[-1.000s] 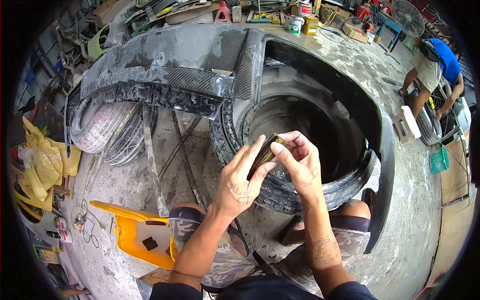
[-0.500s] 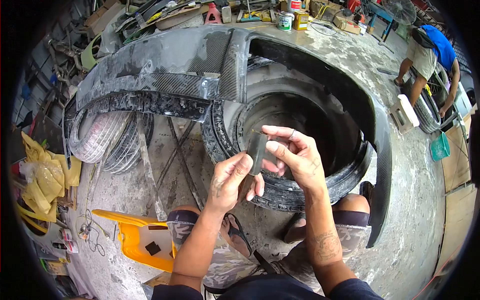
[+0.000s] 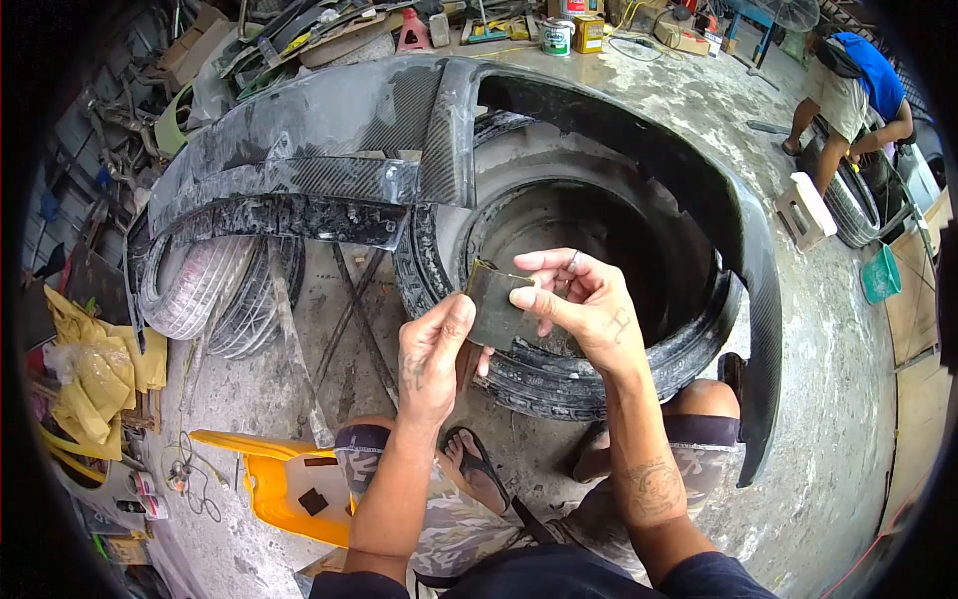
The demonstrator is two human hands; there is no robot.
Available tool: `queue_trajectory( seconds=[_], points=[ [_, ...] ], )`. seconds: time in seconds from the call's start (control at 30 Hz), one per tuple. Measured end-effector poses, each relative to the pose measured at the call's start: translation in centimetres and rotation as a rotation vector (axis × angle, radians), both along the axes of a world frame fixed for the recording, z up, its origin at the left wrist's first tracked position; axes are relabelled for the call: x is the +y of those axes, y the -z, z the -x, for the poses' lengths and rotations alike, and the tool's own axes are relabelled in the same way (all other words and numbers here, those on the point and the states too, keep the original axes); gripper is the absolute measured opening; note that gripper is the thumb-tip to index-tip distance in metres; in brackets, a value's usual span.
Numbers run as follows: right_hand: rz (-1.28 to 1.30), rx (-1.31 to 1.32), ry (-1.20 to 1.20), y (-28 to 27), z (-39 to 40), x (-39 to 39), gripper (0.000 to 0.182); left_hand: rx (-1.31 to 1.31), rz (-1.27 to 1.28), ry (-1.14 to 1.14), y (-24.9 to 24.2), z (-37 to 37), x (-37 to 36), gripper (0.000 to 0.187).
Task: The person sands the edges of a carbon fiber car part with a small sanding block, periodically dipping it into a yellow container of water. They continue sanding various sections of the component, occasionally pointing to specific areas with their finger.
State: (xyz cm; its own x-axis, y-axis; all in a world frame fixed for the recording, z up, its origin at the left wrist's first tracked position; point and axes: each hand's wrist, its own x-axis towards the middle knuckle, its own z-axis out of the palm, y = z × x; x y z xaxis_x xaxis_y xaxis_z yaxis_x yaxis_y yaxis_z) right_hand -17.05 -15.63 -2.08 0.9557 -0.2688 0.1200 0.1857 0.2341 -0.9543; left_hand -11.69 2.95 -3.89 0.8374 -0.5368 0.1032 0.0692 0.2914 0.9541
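In front of me, a dark, folded piece of sandpaper (image 3: 502, 309) is pinched between my two hands. My left hand (image 3: 431, 354) grips its left edge, thumb on the near face. At its right edge, my right hand (image 3: 584, 309) is closed with thumb and fingers on the sheet. Beneath my hands lies a dusty tyre (image 3: 544, 384), lying flat. Over it arches a large carbon-fibre car body panel (image 3: 309, 115), wet and smeared with grey-white residue; neither hand touches the panel.
A yellow container (image 3: 261, 489) with a dark square piece (image 3: 313, 500) inside stands by my left leg. More tyres (image 3: 205, 290) lie left. At right, a co-worker (image 3: 868, 90) bends over a tyre near a green bucket (image 3: 880, 275). Cans (image 3: 557, 37) stand behind.
The sandpaper has turned so that its broad face shows, where before it was seen narrower. Both hands have shifted slightly left, keeping hold.
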Motion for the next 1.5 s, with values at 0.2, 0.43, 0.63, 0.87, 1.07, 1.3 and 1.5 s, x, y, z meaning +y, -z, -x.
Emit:
queue_trajectory(
  seconds=[0.2,0.43,0.63,0.87,1.07,1.3,1.5],
  points=[
    [0.037,0.028,0.020,0.9,-0.5,0.1,0.033,0.115,0.018,0.041,0.3,-0.3,0.7,0.037],
    [-0.015,0.036,-0.080,0.2,-0.3,-0.4,0.036,0.165,0.098,0.087,1.2,-0.7,0.5,0.034],
    [-0.055,0.068,-0.226,0.7,-0.2,-0.2,0.022,0.122,0.008,-0.060,0.4,-0.6,0.3,0.038],
    [0.066,0.041,-0.130,1.2,-0.3,-0.4,0.022,0.022,0.009,-0.043,-0.8,-0.2,0.5,0.041],
    [0.054,0.133,-0.174,-0.1,0.1,-0.1,0.022,0.013,-0.012,-0.101,0.3,-0.7,0.7,0.027],
    [0.043,0.122,-0.122,1.0,-0.3,-0.1,0.027,0.059,0.008,-0.043,0.1,-0.5,0.6,0.036],
    [0.048,-0.041,-0.103,0.7,-0.2,0.4,0.039,0.035,0.008,-0.012,0.1,-0.6,0.9,0.041]
  ],
)
